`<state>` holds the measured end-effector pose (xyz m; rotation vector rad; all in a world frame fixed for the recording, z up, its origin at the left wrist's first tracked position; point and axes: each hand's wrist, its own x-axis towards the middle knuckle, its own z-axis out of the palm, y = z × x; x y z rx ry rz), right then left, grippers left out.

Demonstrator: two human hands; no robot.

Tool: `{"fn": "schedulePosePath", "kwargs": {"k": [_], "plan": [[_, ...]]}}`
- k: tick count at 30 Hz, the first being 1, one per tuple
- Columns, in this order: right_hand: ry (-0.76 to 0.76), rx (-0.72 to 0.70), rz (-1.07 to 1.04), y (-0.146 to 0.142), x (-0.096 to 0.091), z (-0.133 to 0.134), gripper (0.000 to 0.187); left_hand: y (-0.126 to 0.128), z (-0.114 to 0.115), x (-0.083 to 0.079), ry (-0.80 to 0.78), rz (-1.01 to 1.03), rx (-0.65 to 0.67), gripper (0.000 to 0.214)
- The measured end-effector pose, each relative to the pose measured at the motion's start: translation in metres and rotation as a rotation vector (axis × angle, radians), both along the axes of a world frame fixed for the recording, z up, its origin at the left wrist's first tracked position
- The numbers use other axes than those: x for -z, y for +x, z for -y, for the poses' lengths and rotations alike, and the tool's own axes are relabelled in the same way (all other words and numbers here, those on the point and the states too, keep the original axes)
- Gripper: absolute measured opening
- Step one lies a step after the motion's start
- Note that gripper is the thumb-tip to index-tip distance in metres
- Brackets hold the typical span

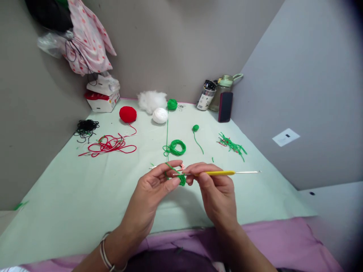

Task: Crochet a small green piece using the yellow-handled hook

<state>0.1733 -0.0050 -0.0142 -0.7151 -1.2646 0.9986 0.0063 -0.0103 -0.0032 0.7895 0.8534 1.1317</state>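
Note:
Between my hands is a small green crochet piece (pixel 182 180), pinched by the thumb and fingers of my left hand (pixel 154 185). A strand of green yarn runs over the left index finger. My right hand (pixel 217 189) grips a yellow-handled crochet hook (pixel 221 173); one metal tip lies at the green piece, and the other end points right. Just beyond my fingers lies a coil of green yarn (pixel 177 147), with a line of yarn leading back to a green ball (pixel 172 104). Small scissors (pixel 182 166) are partly hidden behind my left fingers.
Red yarn ball (pixel 127 114), tangled red yarn (pixel 110 146) and black yarn (pixel 86 129) lie left. White stuffing (pixel 152 101) and a white ball (pixel 160 115) sit behind. To the right are green scraps (pixel 232 145), a phone (pixel 225 107) and a bottle (pixel 224 88).

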Motion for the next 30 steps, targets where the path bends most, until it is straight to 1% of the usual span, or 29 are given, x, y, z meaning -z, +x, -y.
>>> {"fn": "schedulePosePath", "kwargs": {"k": [3, 5, 8, 10, 12, 14, 18, 21, 24, 27, 30], "plan": [[-0.066, -0.041, -0.078, 0.0, 0.0, -0.003, 0.018, -0.002, 0.0, 0.002, 0.036, -0.075, 0.007, 0.028], [-0.082, -0.069, -0.101, 0.0, -0.001, -0.004, 0.02, -0.003, -0.001, 0.004, 0.051, -0.102, 0.008, 0.028], [-0.084, -0.09, -0.08, 0.002, -0.002, -0.002, 0.02, -0.003, -0.002, 0.007, 0.065, -0.111, 0.012, 0.028], [-0.058, -0.065, -0.036, 0.003, -0.003, 0.001, 0.02, -0.004, -0.002, 0.008, 0.088, -0.133, 0.012, 0.029], [0.014, -0.002, 0.043, 0.003, -0.004, 0.005, 0.021, -0.005, -0.001, 0.009, 0.127, -0.187, -0.004, 0.028], [0.124, 0.056, 0.14, 0.003, -0.004, 0.009, 0.022, -0.005, 0.0, 0.008, 0.169, -0.265, -0.032, 0.025], [0.324, 0.106, 0.33, 0.004, 0.0, 0.013, 0.027, -0.003, 0.001, 0.004, 0.258, -0.385, -0.097, 0.009], [0.444, 0.145, 0.476, 0.005, 0.002, 0.014, 0.024, -0.002, 0.0, 0.002, 0.315, -0.42, -0.163, 0.007], [0.525, 0.166, 0.614, 0.005, 0.0, 0.014, 0.022, -0.001, 0.001, 0.003, 0.381, -0.458, -0.25, 0.01], [0.569, 0.195, 0.665, 0.005, -0.001, 0.014, 0.022, -0.001, 0.002, 0.004, 0.443, -0.482, -0.297, 0.013], [0.575, 0.248, 0.758, 0.006, 0.0, 0.014, 0.026, 0.0, 0.002, 0.002, 0.395, -0.459, -0.293, 0.012]]}}
